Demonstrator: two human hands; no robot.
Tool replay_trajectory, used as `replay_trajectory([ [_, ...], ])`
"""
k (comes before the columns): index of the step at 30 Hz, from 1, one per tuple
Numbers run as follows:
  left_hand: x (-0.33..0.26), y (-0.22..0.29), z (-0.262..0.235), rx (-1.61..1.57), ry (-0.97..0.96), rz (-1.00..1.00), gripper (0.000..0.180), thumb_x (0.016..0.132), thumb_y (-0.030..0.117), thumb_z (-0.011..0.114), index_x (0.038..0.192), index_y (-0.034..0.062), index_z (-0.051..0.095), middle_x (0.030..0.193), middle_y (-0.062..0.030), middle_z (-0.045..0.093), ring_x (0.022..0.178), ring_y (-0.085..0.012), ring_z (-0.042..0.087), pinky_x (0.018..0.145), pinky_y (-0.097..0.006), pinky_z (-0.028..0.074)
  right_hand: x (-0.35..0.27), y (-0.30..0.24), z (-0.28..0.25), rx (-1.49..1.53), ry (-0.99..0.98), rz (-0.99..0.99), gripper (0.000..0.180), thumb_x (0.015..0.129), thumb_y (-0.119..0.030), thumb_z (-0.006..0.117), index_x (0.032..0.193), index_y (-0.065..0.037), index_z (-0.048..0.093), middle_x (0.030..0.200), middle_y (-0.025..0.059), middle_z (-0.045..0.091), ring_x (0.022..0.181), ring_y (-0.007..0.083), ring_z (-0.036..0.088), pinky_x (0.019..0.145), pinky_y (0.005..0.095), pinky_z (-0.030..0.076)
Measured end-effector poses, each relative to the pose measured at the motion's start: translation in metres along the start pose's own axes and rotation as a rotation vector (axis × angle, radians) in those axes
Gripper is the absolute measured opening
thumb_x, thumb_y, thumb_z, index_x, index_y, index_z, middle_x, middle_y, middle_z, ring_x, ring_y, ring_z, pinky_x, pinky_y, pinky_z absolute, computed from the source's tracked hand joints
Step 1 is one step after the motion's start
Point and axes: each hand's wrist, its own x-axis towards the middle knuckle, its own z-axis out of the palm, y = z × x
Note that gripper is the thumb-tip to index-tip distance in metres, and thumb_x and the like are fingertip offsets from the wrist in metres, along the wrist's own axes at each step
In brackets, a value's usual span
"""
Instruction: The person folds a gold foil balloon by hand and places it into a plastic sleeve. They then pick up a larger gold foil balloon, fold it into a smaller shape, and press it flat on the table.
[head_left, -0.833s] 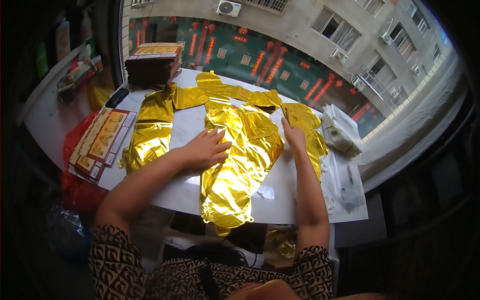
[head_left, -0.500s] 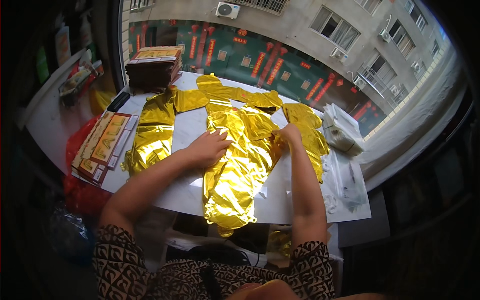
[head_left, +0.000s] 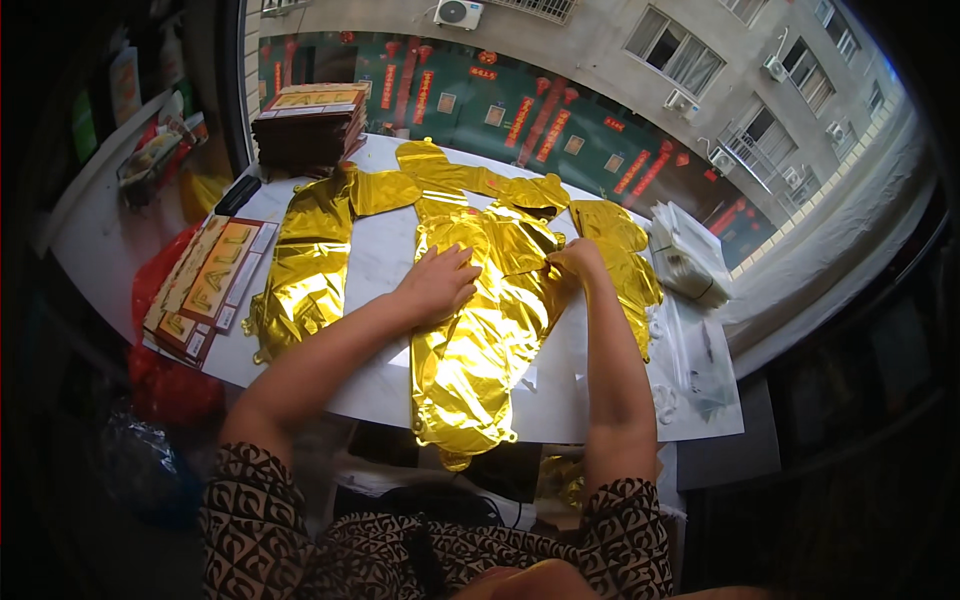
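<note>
A flat, uninflated gold foil balloon [head_left: 462,380] lies across the middle of the white table, its near end reaching the front edge. My left hand [head_left: 438,285] rests on its left part, fingers stretched out and lying on the shiny foil. At the balloon's right edge, my right hand [head_left: 580,262] is closed, thumb and fingers pinching the foil. Another flat gold balloon [head_left: 310,262] lies to the left. Further gold foil [head_left: 618,262] spreads to the right of my right hand, and more gold foil pieces [head_left: 435,172] lie beyond, partly overlapping.
A tall stack of printed cards [head_left: 308,132] stands at the far left. More printed cards [head_left: 205,285] overlap along the left edge, near a small black object [head_left: 238,195]. Clear plastic bags [head_left: 690,262] are piled at the right. A red plastic bag [head_left: 165,375] hangs beside the table's left side.
My left hand has slid a little to the right and away from me over the foil. My right hand keeps its pinch at nearly the same spot.
</note>
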Motion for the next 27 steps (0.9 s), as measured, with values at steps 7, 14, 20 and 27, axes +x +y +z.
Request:
replay_trajectory([
  [7, -0.001, -0.006, 0.002, 0.008, -0.001, 0.020, 0.043, 0.097, 0.036, 0.049, 0.130, 0.0098, 0.058, 0.141, -0.0170, 0.048, 0.135, -0.0349, 0.039, 0.113, -0.054, 0.026, -0.016, -0.024, -0.028, 0.804, -0.288, 0.135, 0.022, 0.076, -0.027, 0.074, 0.073, -0.009, 0.061, 0.066, 0.0000, 0.056, 0.060, 0.0107, 0.055, 0.052, 0.0299, 0.044],
  [14, 0.011, 0.008, -0.003, 0.104, -0.080, 0.037, 0.042, 0.095, 0.035, 0.049, 0.130, 0.0137, 0.059, 0.141, -0.0164, 0.049, 0.137, -0.0338, 0.038, 0.114, -0.054, 0.024, -0.016, -0.091, -0.020, 0.830, -0.315, -0.225, 0.016, 0.082, -0.015, 0.069, 0.081, -0.002, 0.059, 0.071, 0.0035, 0.057, 0.061, 0.0155, 0.061, 0.058, 0.0319, 0.056],
  [20, -0.006, -0.007, -0.002, -0.029, -0.020, -0.024, 0.044, 0.083, 0.021, 0.058, 0.127, 0.0116, 0.058, 0.132, -0.0128, 0.057, 0.126, -0.0317, 0.049, 0.107, -0.041, 0.036, -0.057, -0.183, -0.003, 1.110, -0.391, -0.327, 0.059, 0.091, -0.022, 0.068, 0.136, 0.007, 0.042, 0.104, 0.0170, 0.065, 0.080, 0.0230, 0.071, 0.064, 0.0330, 0.060],
  [27, 0.003, -0.004, -0.004, -0.034, -0.001, -0.009, 0.044, 0.087, 0.021, 0.054, 0.130, 0.0118, 0.056, 0.133, -0.0147, 0.057, 0.123, -0.0342, 0.051, 0.102, -0.042, 0.041, -0.038, -0.049, 0.011, 0.219, 0.311, -0.166, 0.031, 0.085, -0.025, 0.063, 0.106, -0.003, 0.071, 0.091, 0.0174, 0.071, 0.084, 0.0321, 0.068, 0.081, 0.0376, 0.053],
])
